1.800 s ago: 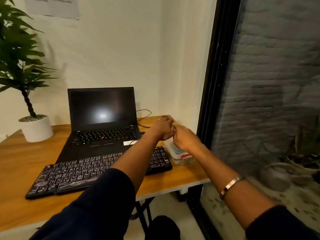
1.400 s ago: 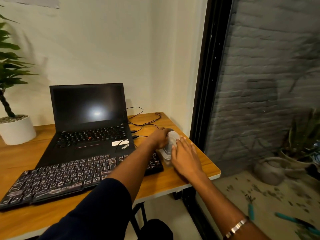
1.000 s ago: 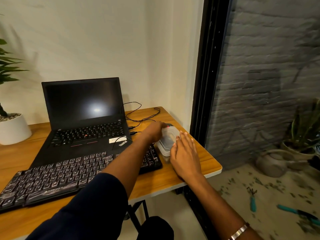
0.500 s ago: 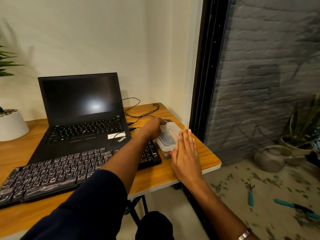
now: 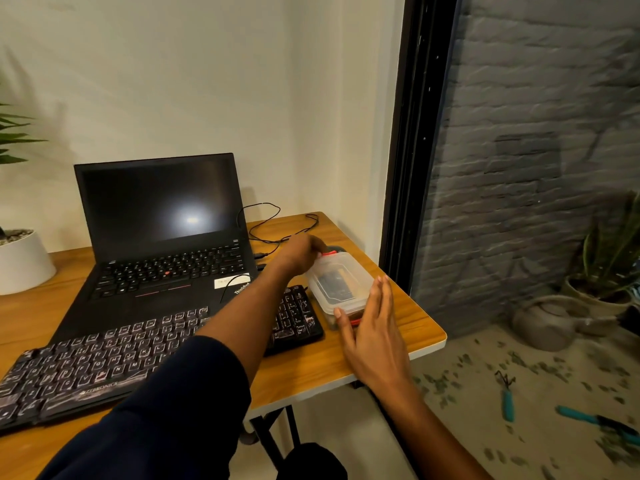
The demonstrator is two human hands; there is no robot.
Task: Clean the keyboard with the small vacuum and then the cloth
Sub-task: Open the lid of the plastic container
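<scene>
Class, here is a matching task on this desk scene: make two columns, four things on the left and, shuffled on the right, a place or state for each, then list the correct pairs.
Things
1. laptop
2. keyboard
3. plastic box
4. plant pot

Places or states
A. white, at the desk's far left edge of view
B. between the two hands, near the desk's right edge
C. open, screen dark, against the wall
D. flat in front of the laptop, partly under the left arm

Pairs: 1-C, 2-D, 3-B, 4-A
</scene>
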